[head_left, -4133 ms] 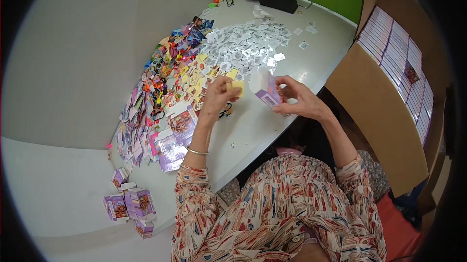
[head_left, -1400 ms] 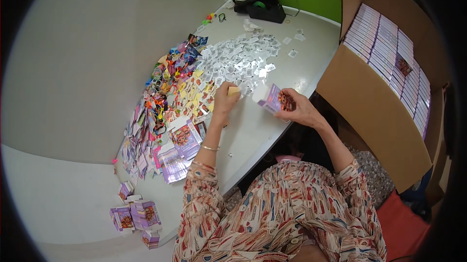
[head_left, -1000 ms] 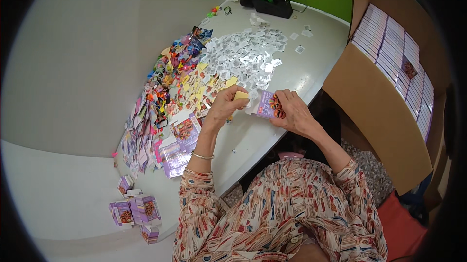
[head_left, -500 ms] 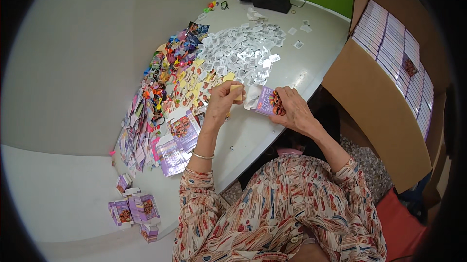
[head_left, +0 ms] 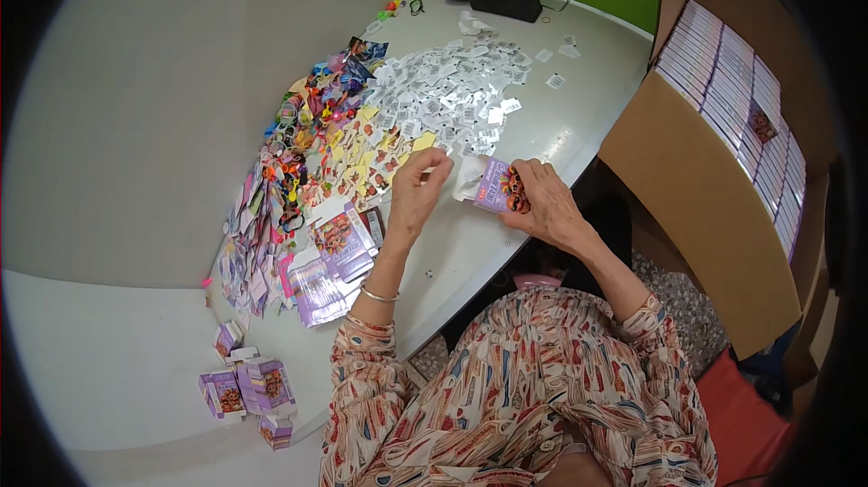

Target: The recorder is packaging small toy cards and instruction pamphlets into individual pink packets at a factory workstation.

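My right hand [head_left: 550,202] grips a small purple printed carton [head_left: 496,187] over the table. The carton's end facing my left hand is open, with its white flaps out. Beside that end, my left hand [head_left: 419,181] is closed, thumb and fingertips together, and whatever they may hold is hidden. Just past it lies a spread of yellow and picture-printed cards [head_left: 366,157]. Flattened purple cartons [head_left: 344,243] rest near my left wrist.
Beyond are a heap of white barcode labels [head_left: 443,94], mixed colourful trinkets [head_left: 287,170] and a black tape dispenser [head_left: 506,3]. A big cardboard box [head_left: 696,198] packed with purple cartons stands at right. Several small purple boxes [head_left: 269,385] sit at lower left.
The yellow card that showed in my left hand is out of sight. My left fingers have drawn together; my right hand and the carton have barely moved.
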Action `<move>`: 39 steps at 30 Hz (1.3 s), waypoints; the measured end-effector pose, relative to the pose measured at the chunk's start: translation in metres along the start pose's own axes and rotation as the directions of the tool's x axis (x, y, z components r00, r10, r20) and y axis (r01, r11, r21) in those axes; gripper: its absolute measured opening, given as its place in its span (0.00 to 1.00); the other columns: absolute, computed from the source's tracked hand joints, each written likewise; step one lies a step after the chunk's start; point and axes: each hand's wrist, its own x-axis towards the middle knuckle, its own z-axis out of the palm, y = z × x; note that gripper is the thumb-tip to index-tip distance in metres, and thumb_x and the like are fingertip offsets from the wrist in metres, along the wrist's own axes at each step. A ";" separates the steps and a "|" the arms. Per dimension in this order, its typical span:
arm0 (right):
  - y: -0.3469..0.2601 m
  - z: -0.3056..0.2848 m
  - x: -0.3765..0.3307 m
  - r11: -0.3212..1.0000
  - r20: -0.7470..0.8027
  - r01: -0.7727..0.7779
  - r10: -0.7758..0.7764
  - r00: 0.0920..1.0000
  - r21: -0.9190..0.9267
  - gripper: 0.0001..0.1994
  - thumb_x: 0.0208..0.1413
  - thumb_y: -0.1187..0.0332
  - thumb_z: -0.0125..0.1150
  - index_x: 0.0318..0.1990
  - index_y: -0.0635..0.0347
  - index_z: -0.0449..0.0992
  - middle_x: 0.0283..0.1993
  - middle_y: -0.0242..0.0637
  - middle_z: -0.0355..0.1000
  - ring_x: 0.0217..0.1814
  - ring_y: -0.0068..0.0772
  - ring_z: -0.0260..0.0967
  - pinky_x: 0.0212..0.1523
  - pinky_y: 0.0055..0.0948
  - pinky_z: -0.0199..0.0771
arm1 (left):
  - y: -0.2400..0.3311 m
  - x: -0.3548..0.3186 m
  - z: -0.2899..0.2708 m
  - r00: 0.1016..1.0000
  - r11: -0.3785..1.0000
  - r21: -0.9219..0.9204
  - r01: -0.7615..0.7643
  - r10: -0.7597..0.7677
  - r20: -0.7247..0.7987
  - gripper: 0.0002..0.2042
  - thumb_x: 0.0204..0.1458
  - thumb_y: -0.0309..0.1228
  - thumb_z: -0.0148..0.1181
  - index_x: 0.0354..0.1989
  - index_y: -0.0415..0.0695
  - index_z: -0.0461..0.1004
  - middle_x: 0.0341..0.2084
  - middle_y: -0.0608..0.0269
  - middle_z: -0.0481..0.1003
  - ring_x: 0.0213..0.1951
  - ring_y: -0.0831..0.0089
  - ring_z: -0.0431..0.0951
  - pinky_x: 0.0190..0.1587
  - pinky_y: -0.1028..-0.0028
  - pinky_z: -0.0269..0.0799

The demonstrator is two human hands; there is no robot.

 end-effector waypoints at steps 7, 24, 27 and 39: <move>0.000 0.001 0.000 1.000 0.002 -0.013 0.013 1.000 -0.007 0.35 0.39 0.60 0.68 0.55 0.67 0.62 0.47 0.50 0.65 0.48 0.51 0.64 0.50 0.40 0.67 | -0.002 -0.018 0.012 0.938 0.803 0.498 -0.327 0.342 0.063 0.05 0.50 0.28 0.63 0.33 0.41 0.76 0.45 0.59 0.73 0.45 0.69 0.73 0.45 0.74 0.69; 0.005 0.005 -0.005 0.981 -0.080 -0.012 0.028 0.996 0.191 0.35 0.42 0.64 0.69 0.56 0.66 0.58 0.49 0.52 0.63 0.52 0.52 0.64 0.53 0.39 0.66 | 0.044 -0.019 -0.003 0.948 0.942 0.211 -0.260 0.291 -0.130 0.03 0.54 0.23 0.58 0.34 0.36 0.74 0.35 0.64 0.76 0.33 0.79 0.74 0.41 0.78 0.70; 0.005 0.006 -0.004 0.976 -0.088 -0.021 0.040 0.995 0.215 0.35 0.42 0.64 0.69 0.56 0.67 0.58 0.49 0.51 0.63 0.52 0.51 0.64 0.53 0.38 0.67 | 0.039 -0.014 -0.006 0.957 0.984 0.066 -0.168 0.179 -0.228 0.03 0.57 0.23 0.56 0.34 0.36 0.74 0.27 0.68 0.75 0.32 0.85 0.73 0.36 0.82 0.69; -0.004 0.033 0.008 0.896 -0.176 0.023 0.062 0.982 0.443 0.36 0.44 0.63 0.71 0.58 0.67 0.58 0.47 0.46 0.68 0.47 0.38 0.68 0.51 0.33 0.68 | -0.019 -0.008 -0.056 0.954 0.921 0.378 -0.092 0.190 -0.231 0.11 0.54 0.31 0.59 0.41 0.37 0.77 0.30 0.56 0.79 0.32 0.72 0.78 0.37 0.73 0.73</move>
